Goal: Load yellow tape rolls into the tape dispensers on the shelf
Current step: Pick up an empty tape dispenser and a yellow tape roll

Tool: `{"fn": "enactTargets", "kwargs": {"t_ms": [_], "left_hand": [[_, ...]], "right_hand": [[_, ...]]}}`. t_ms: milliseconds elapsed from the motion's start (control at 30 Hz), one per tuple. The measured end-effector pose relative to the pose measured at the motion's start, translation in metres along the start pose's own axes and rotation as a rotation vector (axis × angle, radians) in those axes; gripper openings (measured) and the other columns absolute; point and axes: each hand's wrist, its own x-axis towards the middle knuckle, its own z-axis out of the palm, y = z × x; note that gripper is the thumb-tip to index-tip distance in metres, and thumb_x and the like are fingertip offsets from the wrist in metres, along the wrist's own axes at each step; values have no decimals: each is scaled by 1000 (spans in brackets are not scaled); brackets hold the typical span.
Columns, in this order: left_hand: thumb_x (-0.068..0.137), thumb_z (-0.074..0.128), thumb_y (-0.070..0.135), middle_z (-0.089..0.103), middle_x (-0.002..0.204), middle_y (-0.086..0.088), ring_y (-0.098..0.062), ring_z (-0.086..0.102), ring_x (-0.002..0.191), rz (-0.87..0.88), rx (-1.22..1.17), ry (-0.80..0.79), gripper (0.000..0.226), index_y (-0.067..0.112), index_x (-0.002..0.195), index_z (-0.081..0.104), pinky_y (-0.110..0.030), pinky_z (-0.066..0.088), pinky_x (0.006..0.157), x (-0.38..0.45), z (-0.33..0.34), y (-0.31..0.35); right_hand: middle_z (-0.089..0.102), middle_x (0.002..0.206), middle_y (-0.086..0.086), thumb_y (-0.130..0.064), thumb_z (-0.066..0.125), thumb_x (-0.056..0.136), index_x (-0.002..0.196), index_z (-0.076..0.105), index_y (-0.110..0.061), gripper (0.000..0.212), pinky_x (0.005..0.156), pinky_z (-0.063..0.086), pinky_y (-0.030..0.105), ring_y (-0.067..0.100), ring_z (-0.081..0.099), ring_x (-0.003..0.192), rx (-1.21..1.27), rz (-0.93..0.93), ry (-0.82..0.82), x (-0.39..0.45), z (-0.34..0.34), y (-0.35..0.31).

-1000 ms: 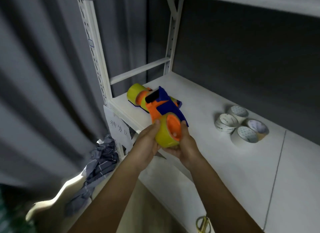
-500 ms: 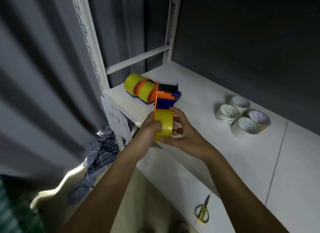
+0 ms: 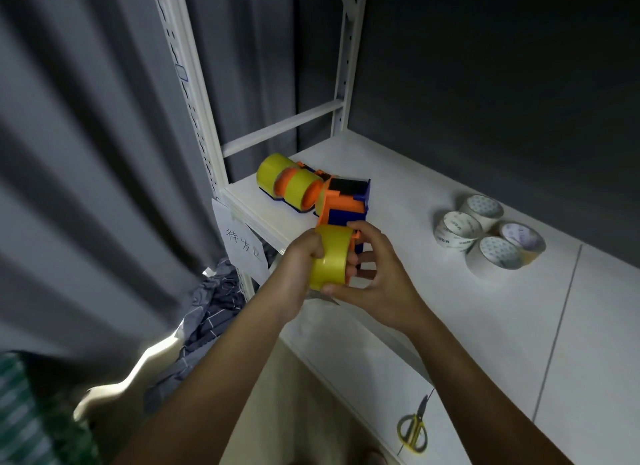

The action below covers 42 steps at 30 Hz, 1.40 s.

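Observation:
I hold an orange and blue tape dispenser (image 3: 346, 205) in front of the shelf's front edge, with a yellow tape roll (image 3: 330, 256) on its near end. My left hand (image 3: 299, 267) grips the roll from the left. My right hand (image 3: 377, 274) curls round the roll's right side and the dispenser body, thumb under the roll. Two more dispensers (image 3: 294, 184) with yellow rolls lie at the left end of the white shelf (image 3: 398, 173), just behind the held one.
Several white tape rolls (image 3: 485, 236) stand in a cluster on the shelf to the right. Yellow-handled scissors (image 3: 414, 430) lie on the lower shelf. A paper label (image 3: 242, 246) hangs from the shelf edge by the upright post (image 3: 194, 94). Grey curtain and crumpled cloth (image 3: 214, 305) are at left.
The dispenser has turned in my hands from lying sideways to pointing away from me, roll towards me. My right hand has shifted from beneath it to its right side.

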Motion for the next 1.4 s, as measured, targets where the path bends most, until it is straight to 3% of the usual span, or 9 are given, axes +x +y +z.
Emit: {"fn": "enactTargets", "kwargs": {"t_ms": [167, 333, 667, 767, 867, 967, 1133, 1300, 1400], "left_hand": [[64, 37, 13, 62, 81, -4, -18, 60, 73, 133, 160, 37, 45, 18, 104, 56, -29, 49, 64, 3, 3, -5], [76, 39, 15, 67, 77, 19, 10, 61, 68, 234, 321, 12, 37, 39, 99, 56, -7, 47, 57, 3, -6, -17], [80, 40, 14, 65, 76, 35, 16, 60, 71, 240, 358, -55, 43, 45, 108, 49, -4, 46, 59, 5, -14, -15], [77, 41, 14, 70, 77, 23, 4, 66, 72, 204, 299, -75, 42, 34, 112, 53, -14, 51, 62, 7, -13, -12], [67, 41, 15, 74, 79, 3, -18, 70, 71, 152, 177, -118, 45, 28, 108, 55, -32, 56, 69, 7, -10, -11], [66, 44, 16, 69, 99, -1, -23, 63, 94, 150, 145, -59, 45, 29, 107, 58, -42, 47, 91, 10, -11, -8], [73, 50, 15, 65, 99, 4, -17, 60, 95, 137, 174, -45, 37, 29, 106, 58, -33, 47, 84, 14, -14, -9], [85, 51, 10, 61, 102, 3, -13, 60, 89, 83, 240, 4, 52, 22, 135, 42, -30, 49, 77, 17, -10, -11], [67, 51, 22, 62, 105, -6, -27, 59, 97, 66, 207, 7, 51, 24, 118, 55, -39, 47, 86, 14, -5, -10]], "right_hand": [[53, 114, -10, -53, 70, 69, 122, 41, -48, 61, 68, 57, 25, 9, 60, 99, 267, 196, 80, -2, 9, -9], [70, 99, 8, -73, 55, 65, 119, 53, -27, 71, 60, 58, 32, 20, 72, 82, 526, 509, 37, 5, 13, -22], [72, 87, 7, -78, 37, 73, 115, 57, -25, 71, 61, 59, 31, 22, 72, 76, 378, 619, -114, 14, -1, -39], [67, 100, 3, -71, 32, 84, 118, 54, -27, 60, 70, 55, 28, 17, 68, 87, 62, 457, 23, 12, -3, -40], [58, 113, -5, -40, 48, 94, 120, 59, -22, 33, 85, 49, 24, 9, 57, 103, -232, -4, 267, 6, -9, -33], [57, 119, 0, -20, 65, 87, 113, 67, -14, 27, 94, 43, 21, 14, 52, 112, -387, -295, 202, 0, -17, -30], [70, 105, 11, -9, 75, 74, 97, 75, -7, 23, 85, 52, 29, 25, 66, 95, -580, -445, 200, -1, -21, -34], [72, 89, 14, 13, 77, 63, 83, 75, -3, 26, 66, 55, 27, 27, 69, 80, -745, -572, 141, 3, -25, -36], [69, 92, 15, 14, 75, 62, 87, 69, 1, 29, 65, 54, 27, 29, 66, 83, -908, -547, 108, -1, -20, -38]]}}
